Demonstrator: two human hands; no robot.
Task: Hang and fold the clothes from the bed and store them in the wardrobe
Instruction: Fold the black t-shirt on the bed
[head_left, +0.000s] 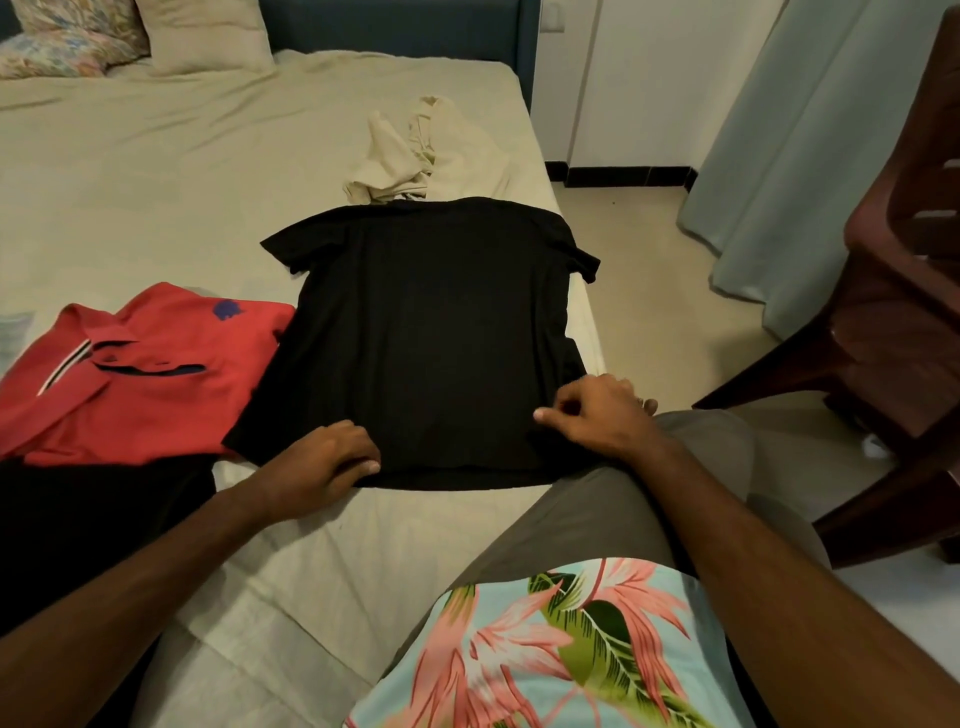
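A bedroom: the bed (156, 171) with its pale sheet fills most of the view, two pillows (202, 36) lie at the dark headboard, a curtain (810, 156) hangs at the right and a dark wooden chair (904, 291) stands on the tiled floor beside the bed. No wardrobe and no hanger show in this view. The black T-shirt (431, 332) lies spread flat near the bed's right edge, sleeves out, hem toward the person. The left hand (327, 457) rests on the hem at its left part, fingers curled down onto the cloth; the right hand (597, 421) is at the hem's right corner, fingers bent and apparently pinching the fabric, though the grip itself is partly hidden. Judged from this, the shirt is laid out and smoothed but not yet folded. The red polo shirt (140, 374) just left of it looks loosely folded, its edge touching the black shirt. A beige garment (410, 156) lies crumpled beyond the collar, untouched. A further dark cloth (104, 519) lies under the left forearm. Count: four garments on the bed, none stored; most of the work remains.
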